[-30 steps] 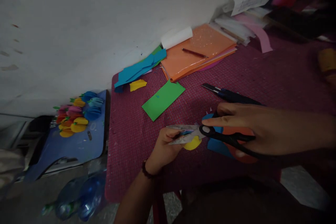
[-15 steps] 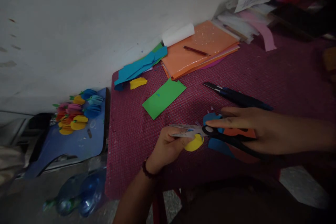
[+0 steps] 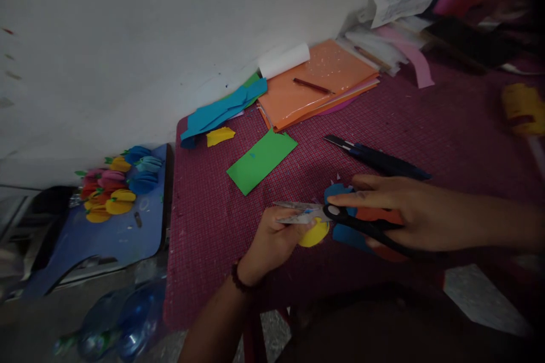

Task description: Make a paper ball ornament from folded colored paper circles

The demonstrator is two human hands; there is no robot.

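My right hand (image 3: 404, 212) grips black-handled scissors (image 3: 340, 218), blades pointing left. My left hand (image 3: 272, 241) is closed in a pinch on a small piece of paper at the scissor blades; the piece itself is mostly hidden by fingers and blades. A yellow round paper cutout (image 3: 315, 233) lies just under the blades. Blue (image 3: 346, 233) and orange paper pieces (image 3: 377, 215) lie on the maroon checked tabletop (image 3: 204, 221) beneath my right hand.
A green paper rectangle (image 3: 260, 160), a black utility knife (image 3: 374, 157), an orange paper stack (image 3: 315, 82) with a pencil on it, blue strips (image 3: 221, 112) and a white roll (image 3: 284, 60) lie further back. A blue board (image 3: 114, 227) with coloured paper fruits sits lower left.
The hands and scissors stay nearly in place; the blades have closed slightly over the small paper. The camera view has drifted a little.
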